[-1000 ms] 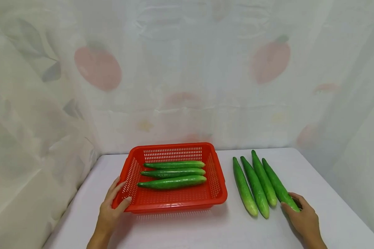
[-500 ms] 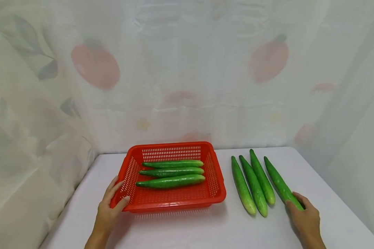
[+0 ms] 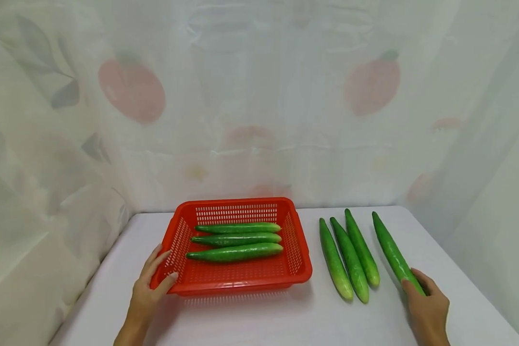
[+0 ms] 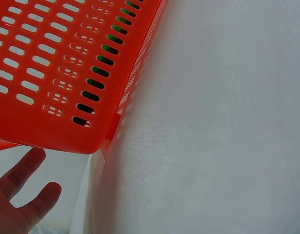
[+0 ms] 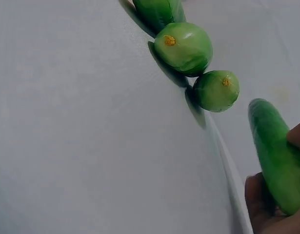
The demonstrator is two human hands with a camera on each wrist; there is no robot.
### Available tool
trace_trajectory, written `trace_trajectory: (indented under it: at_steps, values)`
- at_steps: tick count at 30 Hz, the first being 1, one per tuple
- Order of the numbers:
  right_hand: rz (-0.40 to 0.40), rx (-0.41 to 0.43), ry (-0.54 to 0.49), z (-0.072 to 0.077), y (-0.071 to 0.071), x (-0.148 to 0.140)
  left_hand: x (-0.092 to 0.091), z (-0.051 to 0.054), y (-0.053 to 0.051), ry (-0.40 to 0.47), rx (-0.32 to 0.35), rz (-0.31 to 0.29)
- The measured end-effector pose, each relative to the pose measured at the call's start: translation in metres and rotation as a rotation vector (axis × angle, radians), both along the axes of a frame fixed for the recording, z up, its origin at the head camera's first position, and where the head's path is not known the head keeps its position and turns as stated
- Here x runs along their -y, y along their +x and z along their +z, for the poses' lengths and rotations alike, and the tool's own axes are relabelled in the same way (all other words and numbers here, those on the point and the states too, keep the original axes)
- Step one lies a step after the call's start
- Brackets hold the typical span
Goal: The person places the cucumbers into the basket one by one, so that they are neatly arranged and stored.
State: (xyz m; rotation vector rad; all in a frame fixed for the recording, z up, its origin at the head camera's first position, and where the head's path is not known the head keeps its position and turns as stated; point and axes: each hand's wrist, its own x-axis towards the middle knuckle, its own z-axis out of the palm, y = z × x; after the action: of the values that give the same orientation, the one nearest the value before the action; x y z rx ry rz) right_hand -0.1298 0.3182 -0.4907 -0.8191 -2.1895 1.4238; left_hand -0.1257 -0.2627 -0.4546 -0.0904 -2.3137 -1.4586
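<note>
A red plastic basket (image 3: 238,286) with slotted walls holds three green cucumbers (image 3: 235,252) lying crosswise. My left hand (image 3: 144,290) rests at its near left corner, thumb and fingers spread over the rim. In the left wrist view, one fingertip meets the underside of the basket (image 4: 57,131) rim and another finger stands apart. On the right, my right hand (image 3: 430,302) grips the pale near end of a cucumber (image 3: 391,250), thumb on one side, fingers on the other. The right wrist view shows this cucumber (image 5: 274,151) apart from the others; whether it touches the table is unclear.
Three more cucumbers (image 3: 349,259) lie side by side on the white table (image 3: 251,322), between the basket and the right hand. A pale curtain (image 3: 255,105) printed with fruit hangs behind the table, and pale sheets hang at both sides.
My right hand has moved the gripped cucumber to the right and slightly away from me, widening the gap to the three beside it. The left hand stays at the basket corner.
</note>
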Motion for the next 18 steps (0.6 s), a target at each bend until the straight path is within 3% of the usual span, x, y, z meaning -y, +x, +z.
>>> trace_trajectory:
  at_steps: [5, 11, 18]
  values:
    - [0.013, -0.037, -0.032, 0.008, 0.002, 0.0, 0.001, -0.002, 0.0, -0.012, 0.029, 0.011]
    - [0.07, -0.173, -0.148, 0.019, 0.002, 0.006, 0.001, 0.0, 0.001, -0.037, 0.096, 0.041]
    - [0.109, -0.255, -0.22, 0.04, 0.004, 0.017, 0.002, -0.001, -0.001, -0.035, 0.085, 0.027]
